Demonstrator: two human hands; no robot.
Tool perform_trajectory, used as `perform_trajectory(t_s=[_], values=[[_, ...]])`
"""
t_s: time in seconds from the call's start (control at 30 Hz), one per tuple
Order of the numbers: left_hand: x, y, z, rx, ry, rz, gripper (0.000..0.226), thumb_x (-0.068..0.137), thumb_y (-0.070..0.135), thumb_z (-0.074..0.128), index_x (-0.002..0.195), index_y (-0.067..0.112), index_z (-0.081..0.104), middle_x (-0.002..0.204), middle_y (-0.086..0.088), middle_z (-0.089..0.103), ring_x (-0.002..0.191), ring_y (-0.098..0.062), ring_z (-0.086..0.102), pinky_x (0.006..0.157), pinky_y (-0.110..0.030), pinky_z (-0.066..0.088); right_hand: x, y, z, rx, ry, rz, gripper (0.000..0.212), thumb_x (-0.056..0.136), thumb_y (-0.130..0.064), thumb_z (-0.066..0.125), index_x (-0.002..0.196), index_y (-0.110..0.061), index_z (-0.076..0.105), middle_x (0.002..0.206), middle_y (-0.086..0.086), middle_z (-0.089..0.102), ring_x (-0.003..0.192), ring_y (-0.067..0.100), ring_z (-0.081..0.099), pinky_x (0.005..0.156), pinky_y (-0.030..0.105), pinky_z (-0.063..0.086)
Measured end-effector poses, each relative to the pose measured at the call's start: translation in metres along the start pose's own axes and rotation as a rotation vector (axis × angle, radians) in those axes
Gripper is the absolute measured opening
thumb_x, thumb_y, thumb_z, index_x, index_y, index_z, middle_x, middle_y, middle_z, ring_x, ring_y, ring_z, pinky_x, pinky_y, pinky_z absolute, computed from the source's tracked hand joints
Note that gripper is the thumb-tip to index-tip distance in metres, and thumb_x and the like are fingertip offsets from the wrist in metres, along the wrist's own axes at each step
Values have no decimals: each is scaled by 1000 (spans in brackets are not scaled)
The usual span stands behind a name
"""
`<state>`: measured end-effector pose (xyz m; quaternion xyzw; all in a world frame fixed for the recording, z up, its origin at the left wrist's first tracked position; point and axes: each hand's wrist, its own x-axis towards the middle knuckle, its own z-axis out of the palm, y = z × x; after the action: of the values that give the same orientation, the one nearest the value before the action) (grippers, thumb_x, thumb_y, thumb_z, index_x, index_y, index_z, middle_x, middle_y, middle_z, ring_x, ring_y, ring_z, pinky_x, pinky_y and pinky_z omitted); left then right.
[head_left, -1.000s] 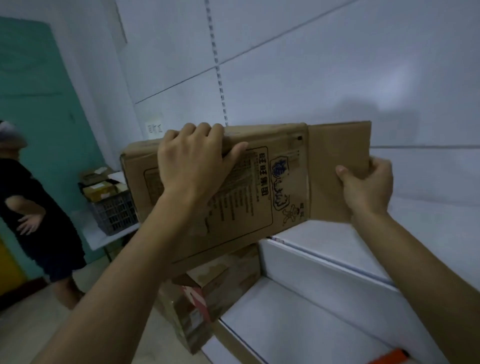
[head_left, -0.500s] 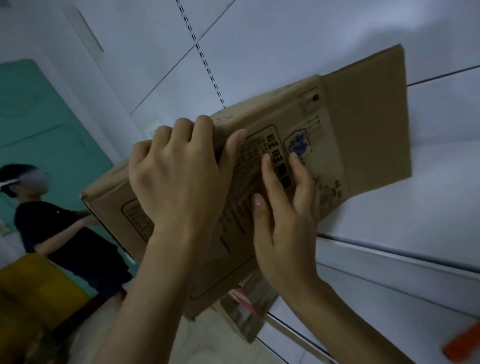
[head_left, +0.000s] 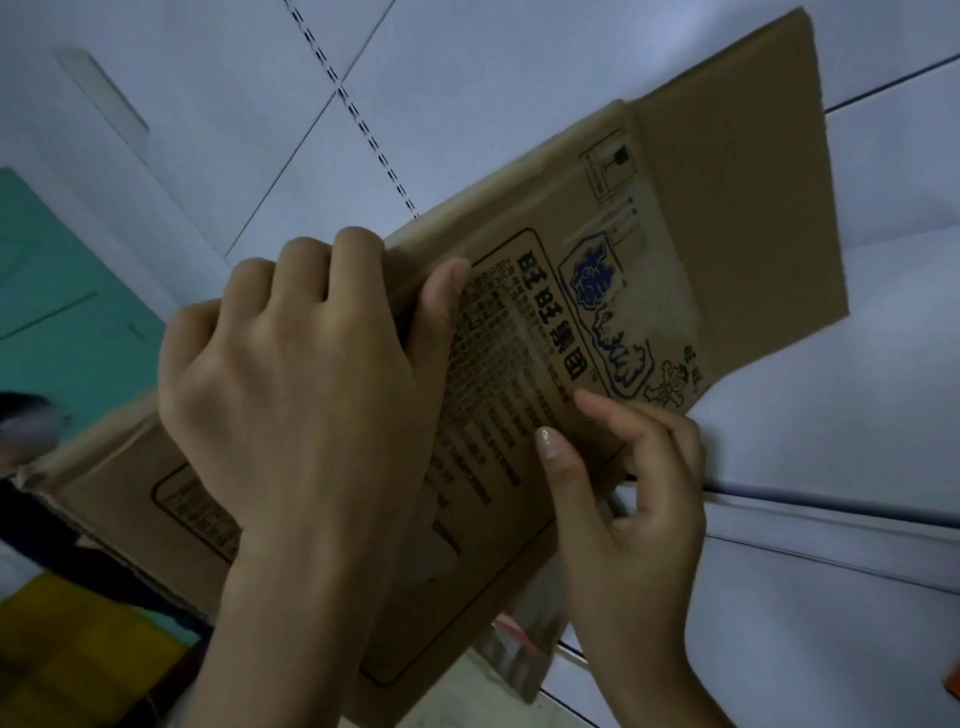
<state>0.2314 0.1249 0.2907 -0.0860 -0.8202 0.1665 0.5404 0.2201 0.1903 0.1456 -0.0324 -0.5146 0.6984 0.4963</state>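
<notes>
**Head view: right grip slides to the box's lower edge, left grip keeps the top**

Half a second ago the right grip (head_left: 639, 499) lay flat on the printed face with its fingers straight. Now it sits lower and further right, at the lower edge of the cardboard box (head_left: 519, 364), with its fingers bent. The left grip (head_left: 291, 384) has not shifted along the top edge. The box looms larger and stays tilted, its right end high. The person (head_left: 26, 421) at the left, plain before, is now only a blurred sliver at the frame's edge.

The brown face carries bold black characters, 旺旺集团, beside a blue emblem and a small line-drawn cartoon figure. A framed block of small print runs under the left grip and is too fine to read. Handling symbols sit in a small box near the open flap (head_left: 737, 208).

The left grip is closed over the top edge, fingers hooked behind it and thumb pressed on the printed face. The right grip is half curled, thumb and forefinger tip touching the face; whether it has hold of the edge cannot be told. The box is held up between them, in front of the white shelf (head_left: 831, 415).
</notes>
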Motion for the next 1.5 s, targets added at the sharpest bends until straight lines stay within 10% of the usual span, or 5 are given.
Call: perform_trajectory(t_s=[0.47, 0.63, 0.83, 1.1, 1.5], values=[[-6, 8, -8, -1, 53, -133, 58, 93, 67, 36, 99, 19, 66, 85, -4, 65, 84, -28, 60, 76, -41, 35, 6, -25, -3, 253, -162, 163, 31, 87, -29, 59, 118, -33, 62, 89, -11, 61, 88, 10, 60, 76, 10, 45], [-5, 9, -8, -22, 46, -146, 58, 93, 67, 36, 97, 19, 68, 81, -4, 64, 79, -27, 60, 73, -44, 42, 7, -29, -2, 225, -175, 173, 27, 85, -36, 58, 112, -40, 63, 90, -16, 62, 87, 9, 61, 83, 41, 51], [-4, 12, -8, 7, 55, -163, 58, 93, 67, 36, 96, 19, 68, 81, -3, 65, 79, -25, 59, 74, -39, 34, 10, -30, -3, 129, -305, 38, 11, 83, -32, 58, 90, -31, 67, 90, -15, 57, 90, 11, 57, 77, 42, 49], [-4, 17, -8, 60, 49, -190, 58, 93, 68, 32, 95, 19, 64, 82, -3, 62, 80, -26, 56, 72, -34, 27, 12, -19, -11, 214, -300, 55, 47, 89, -22, 53, 135, -9, 52, 106, 0, 53, 98, 8, 57, 81, 7, 44], [-3, 18, -6, 86, 55, -171, 56, 94, 65, 35, 94, 18, 65, 80, -5, 62, 76, -28, 56, 71, -34, 23, 20, -25, -4, 272, -172, 136, 24, 85, -21, 68, 108, -16, 68, 97, -5, 61, 87, 5, 62, 72, 8, 46]])
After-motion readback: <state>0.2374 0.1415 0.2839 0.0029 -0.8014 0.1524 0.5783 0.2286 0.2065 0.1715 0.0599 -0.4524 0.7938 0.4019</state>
